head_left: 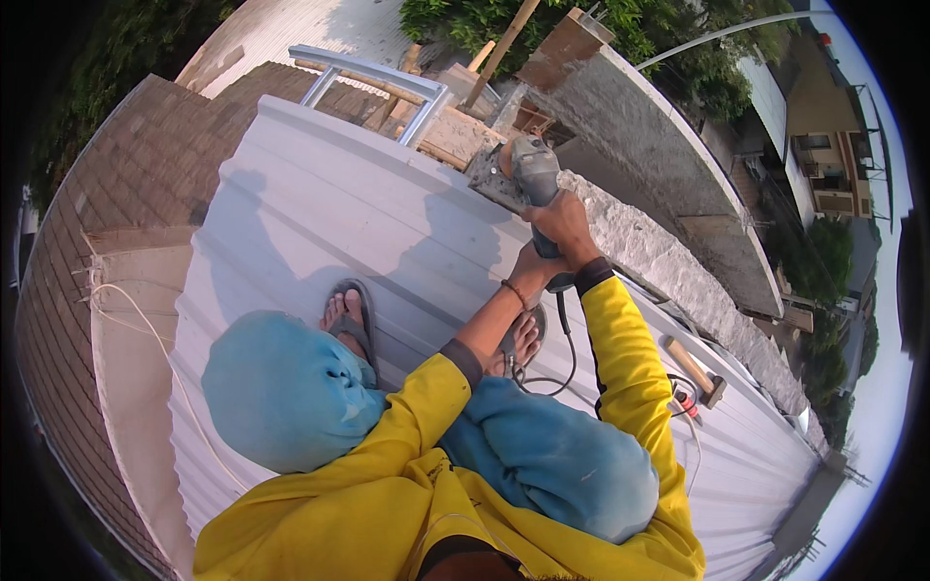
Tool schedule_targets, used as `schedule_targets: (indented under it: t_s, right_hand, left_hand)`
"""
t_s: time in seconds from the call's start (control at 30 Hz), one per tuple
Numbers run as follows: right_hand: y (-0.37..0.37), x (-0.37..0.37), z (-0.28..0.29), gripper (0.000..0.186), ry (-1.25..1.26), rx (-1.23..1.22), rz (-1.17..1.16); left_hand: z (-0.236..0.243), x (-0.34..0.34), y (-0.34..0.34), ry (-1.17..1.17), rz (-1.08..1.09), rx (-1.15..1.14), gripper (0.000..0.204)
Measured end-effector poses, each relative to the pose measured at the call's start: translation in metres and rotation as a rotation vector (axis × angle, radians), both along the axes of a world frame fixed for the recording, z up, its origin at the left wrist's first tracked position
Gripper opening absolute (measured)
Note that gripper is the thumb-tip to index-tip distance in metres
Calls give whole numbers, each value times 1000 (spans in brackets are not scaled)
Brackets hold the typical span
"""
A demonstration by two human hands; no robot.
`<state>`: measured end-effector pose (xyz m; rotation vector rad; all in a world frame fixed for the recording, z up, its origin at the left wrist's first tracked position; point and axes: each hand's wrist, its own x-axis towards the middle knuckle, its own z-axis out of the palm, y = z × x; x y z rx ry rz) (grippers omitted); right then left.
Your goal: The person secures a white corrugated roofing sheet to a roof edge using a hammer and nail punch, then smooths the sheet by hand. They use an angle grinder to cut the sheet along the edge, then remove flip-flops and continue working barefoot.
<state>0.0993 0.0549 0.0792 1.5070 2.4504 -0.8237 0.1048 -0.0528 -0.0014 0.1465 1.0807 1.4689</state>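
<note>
Both hands grip a grey angle grinder (536, 165): my right hand (567, 223) around its body, my left hand (531, 266) lower, around its rear end, where a black cord (572, 363) trails down onto the metal sheet. The grinder's orange-brown head is at a rough concrete block (489, 179) along the upper edge of the grey corrugated roofing sheet (358, 203). My sandaled feet (344, 315) stand on that sheet, with my knees bent.
A silver metal frame (426, 116) and wooden pieces lie beyond the sheet. A hammer (693, 368) and a red tool (690, 409) lie at right beside a rough concrete wall top (678, 281). Left are brown roof tiles (107, 184) and a white cord (160, 344). Trees and buildings stand beyond.
</note>
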Motion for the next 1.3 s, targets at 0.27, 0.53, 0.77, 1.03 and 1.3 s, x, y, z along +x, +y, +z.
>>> schedule_targets:
  t_s: [0.27, 0.53, 0.77, 1.03, 1.3]
  right_hand:
    - [6, -1, -8, 59, -22, -31, -14]
    - [5, 0, -16, 57, 21, 9, -28]
    - [7, -8, -11, 53, -32, 16, -57]
    - [6, -8, -14, 60, -4, 43, -63]
    - [7, -8, -16, 59, 46, 30, -73]
  left_hand:
    - [-16, 5, 2, -21, 4, -34, 75]
    - [-31, 4, 3, -88, 14, 16, 79]
    - [-40, 0, 7, -115, 3, 32, 79]
    - [-45, -3, 8, -65, -13, 15, 81]
    - [-49, -6, 9, -71, 2, 44, 81]
